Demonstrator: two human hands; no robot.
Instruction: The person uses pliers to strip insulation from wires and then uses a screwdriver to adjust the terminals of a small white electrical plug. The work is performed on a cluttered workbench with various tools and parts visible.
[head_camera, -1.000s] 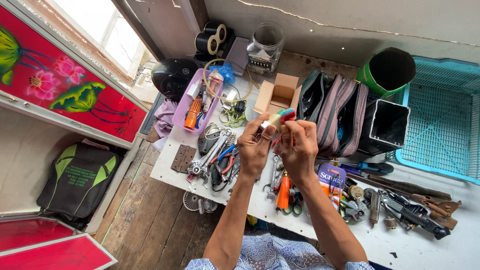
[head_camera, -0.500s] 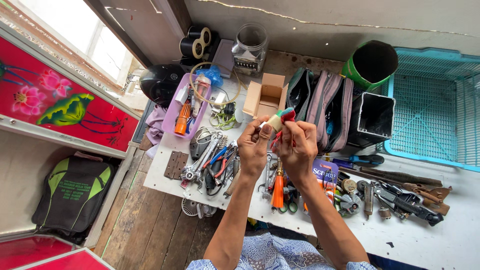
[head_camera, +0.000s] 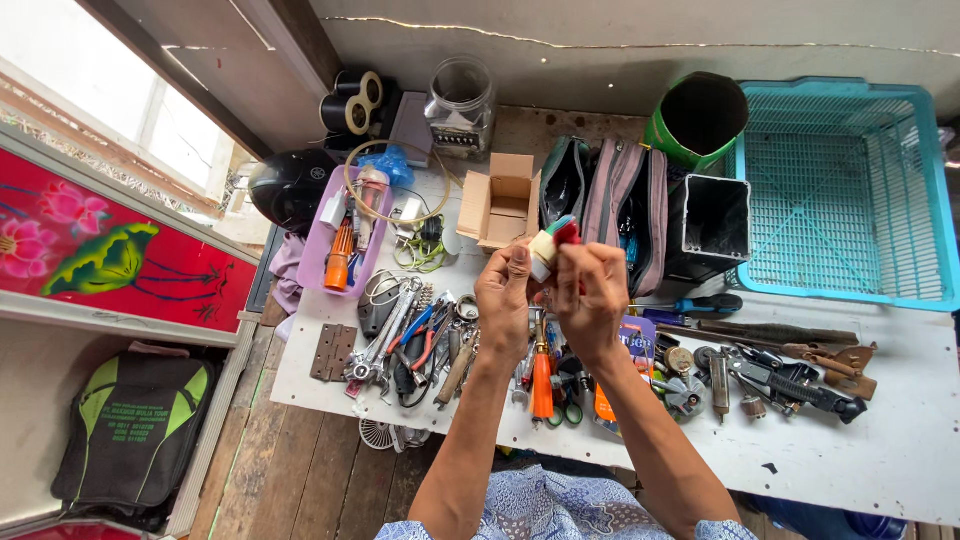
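I see a white table (head_camera: 900, 440) on a worn wooden plank floor (head_camera: 300, 470), grey wall (head_camera: 620, 60) behind it. Bright daylight comes through a window (head_camera: 120, 120) at upper left; below it sits a red panel (head_camera: 110, 250) painted with flowers.

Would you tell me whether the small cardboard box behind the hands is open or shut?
Open: the cardboard box has its flaps spread and its inside showing.

Small open brown cardboard box (head_camera: 498, 203) sitting at the back of the white table (head_camera: 900, 450), flaps standing open, flat orange and purple blister package (head_camera: 628, 345) lying nearer the table's front edge, partly showing beside the wrist, among scattered tools.
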